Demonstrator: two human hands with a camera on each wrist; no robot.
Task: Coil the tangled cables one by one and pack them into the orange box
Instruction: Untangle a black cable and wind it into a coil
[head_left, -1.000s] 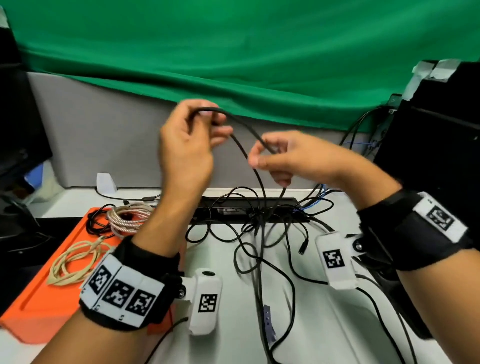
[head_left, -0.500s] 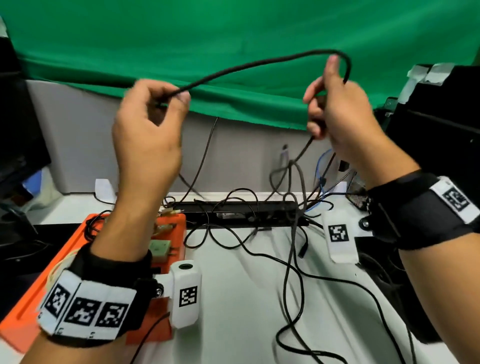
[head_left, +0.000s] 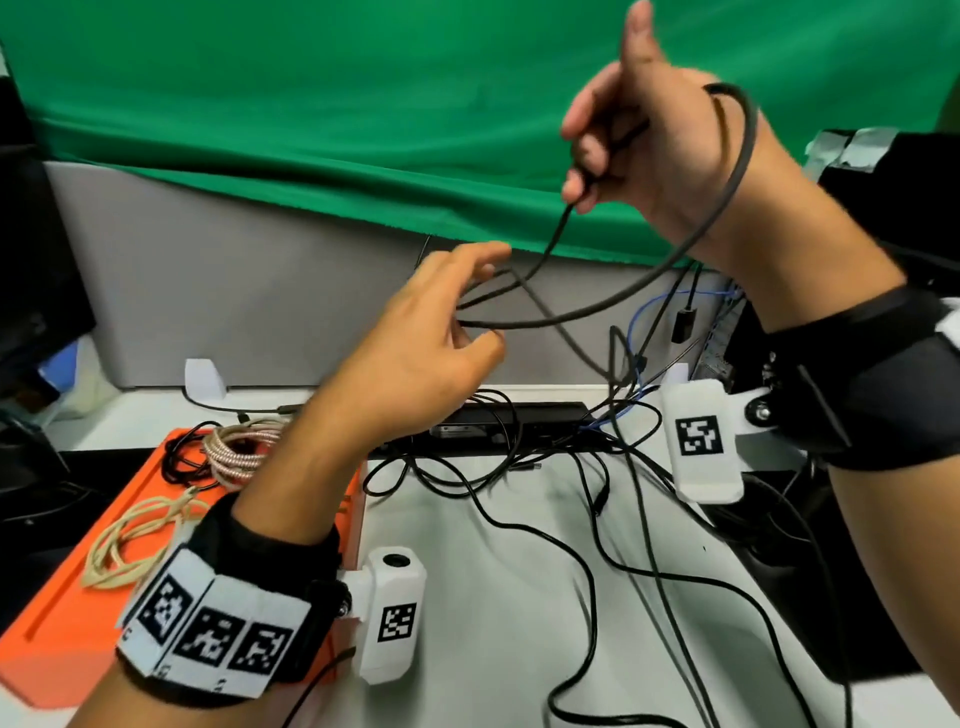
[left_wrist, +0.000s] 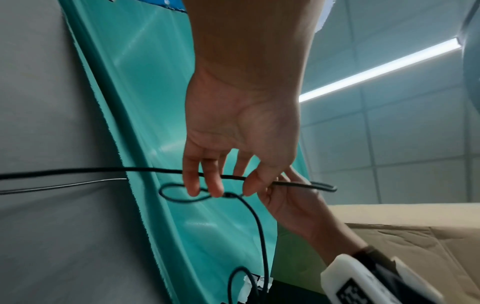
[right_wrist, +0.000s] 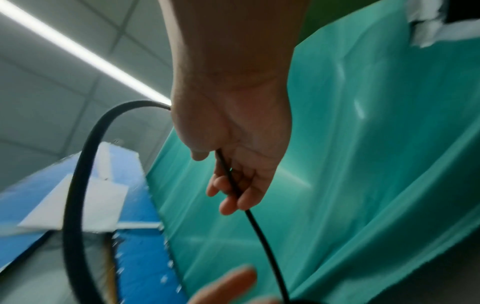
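My right hand (head_left: 587, 156) is raised high on the right and grips a black cable (head_left: 597, 306). The cable loops over the back of that hand and wrist, then sweeps down to my left hand (head_left: 488, 296). In the left wrist view the left hand (left_wrist: 232, 191) pinches the cable (left_wrist: 91, 170) loosely between thumb and spread fingers, with a small loop beside them. The right wrist view shows the right hand (right_wrist: 228, 195) with fingers curled round the cable (right_wrist: 75, 185). The orange box (head_left: 62, 623) lies at the lower left. It holds a braided coil (head_left: 234, 452) and a beige coil (head_left: 135, 540).
Tangled black cables (head_left: 519, 467) spread over the white table around a black power strip (head_left: 545, 415). A grey partition (head_left: 234, 286) and green cloth (head_left: 311, 104) stand behind. Dark equipment (head_left: 893, 171) is at the right and a monitor (head_left: 31, 291) at the left.
My left hand has dropped from upper left to the centre. My right hand has risen higher, and the black cable now loops round its back and wrist.
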